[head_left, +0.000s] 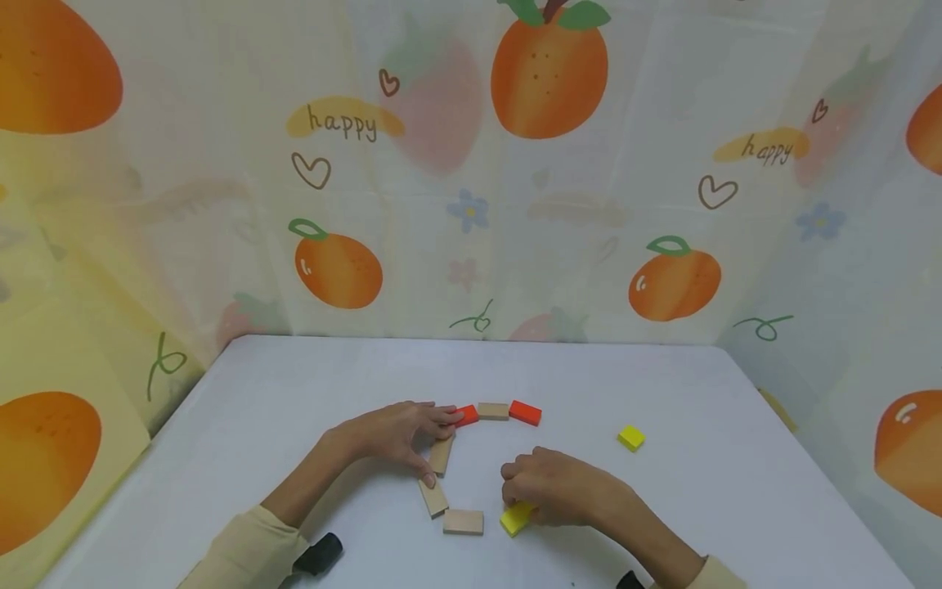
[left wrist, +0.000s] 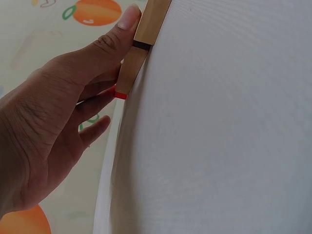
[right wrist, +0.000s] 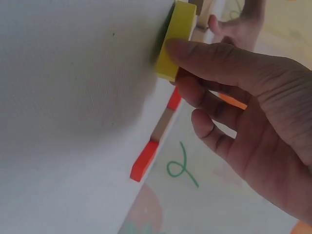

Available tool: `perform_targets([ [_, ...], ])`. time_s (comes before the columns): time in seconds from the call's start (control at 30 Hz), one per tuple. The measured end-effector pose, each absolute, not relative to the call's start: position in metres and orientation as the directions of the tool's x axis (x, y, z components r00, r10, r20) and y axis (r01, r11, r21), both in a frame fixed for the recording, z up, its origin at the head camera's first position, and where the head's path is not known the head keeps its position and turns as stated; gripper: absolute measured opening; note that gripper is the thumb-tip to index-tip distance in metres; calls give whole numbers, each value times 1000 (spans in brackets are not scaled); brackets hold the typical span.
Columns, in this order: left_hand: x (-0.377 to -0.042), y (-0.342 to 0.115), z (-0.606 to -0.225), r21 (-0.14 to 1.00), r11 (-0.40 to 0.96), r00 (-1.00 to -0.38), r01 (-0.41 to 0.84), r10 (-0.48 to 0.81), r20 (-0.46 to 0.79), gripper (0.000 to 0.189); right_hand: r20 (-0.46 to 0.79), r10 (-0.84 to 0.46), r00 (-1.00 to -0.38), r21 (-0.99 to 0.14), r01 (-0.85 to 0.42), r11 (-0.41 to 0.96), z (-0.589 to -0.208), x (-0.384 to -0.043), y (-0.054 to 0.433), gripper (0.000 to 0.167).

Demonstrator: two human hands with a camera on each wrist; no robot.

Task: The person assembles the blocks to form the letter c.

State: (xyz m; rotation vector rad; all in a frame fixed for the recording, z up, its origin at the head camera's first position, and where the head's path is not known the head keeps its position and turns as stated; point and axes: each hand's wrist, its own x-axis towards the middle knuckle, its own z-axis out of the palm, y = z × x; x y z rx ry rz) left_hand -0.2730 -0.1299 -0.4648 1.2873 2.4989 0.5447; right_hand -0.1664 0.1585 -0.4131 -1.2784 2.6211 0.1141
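My left hand [head_left: 393,433] lies along the left side of a curved line of blocks. Its thumb touches a plain wooden block [head_left: 434,501], and its fingertips touch a red block [head_left: 468,415]; another wooden block [head_left: 441,456] lies between them. In the left wrist view the fingers are spread along these blocks. My right hand [head_left: 562,487] pinches a yellow block [right wrist: 176,34] between thumb and fingers, low over the table. That yellow block is to the right of a flat wooden block [head_left: 463,522] at the line's near end.
Beyond the left fingertips the line continues with a wooden block [head_left: 493,411] and a second red block [head_left: 526,412]. A loose yellow block [head_left: 630,438] lies farther right on the white table [head_left: 353,368]. A fruit-printed curtain [head_left: 471,237] hangs behind the table.
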Motion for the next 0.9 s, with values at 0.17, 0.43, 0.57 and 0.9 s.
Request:
perform_targets([
  [0.17,-273,-130,-465,444,537,-571,717,818,-68,82,-239,-782,-576,-3,-805,594,-414,-168,151,22],
  [0.43,-273,-130,-465,441,532,-567,723,822,-63,82,-254,-785,-565,6,-813,582,-418,-170,143,26],
  [0.57,-272,-130,-465,443,535,-569,719,820,-67,81,-265,-776,-572,-7,-804,594,-417,-171,141,27],
  [0.9,-272,-129,-464,448,539,-572,713,817,-73,81,-274,-765,-583,-27,-790,612,-417,-171,141,27],
])
